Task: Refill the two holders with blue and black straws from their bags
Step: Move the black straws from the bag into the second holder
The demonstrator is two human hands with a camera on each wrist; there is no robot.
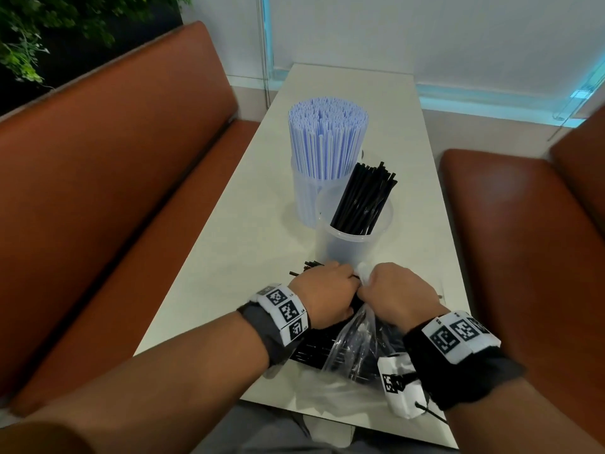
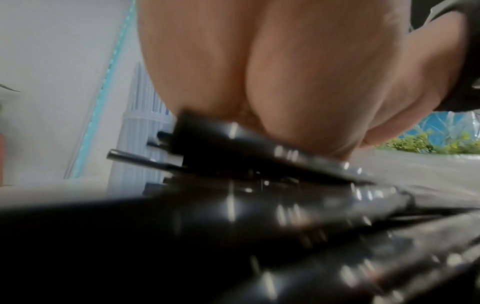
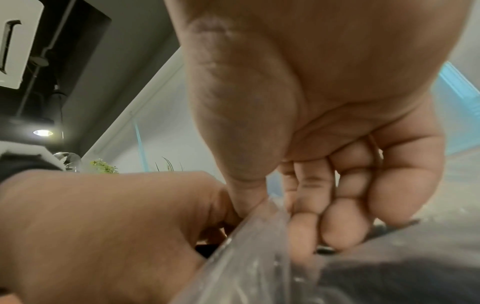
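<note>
Just in front of the half-filled black-straw holder (image 1: 355, 221), left hand (image 1: 322, 294) grasps black straws (image 1: 306, 267), right hand (image 1: 397, 294) pinches the clear bag (image 1: 353, 342); next, lift the bundle into that holder

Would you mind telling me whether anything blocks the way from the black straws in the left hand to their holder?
Nothing visible does. The left hand grips black straws at the bag, and the black-straw holder stands open-topped just beyond on the table.
</note>
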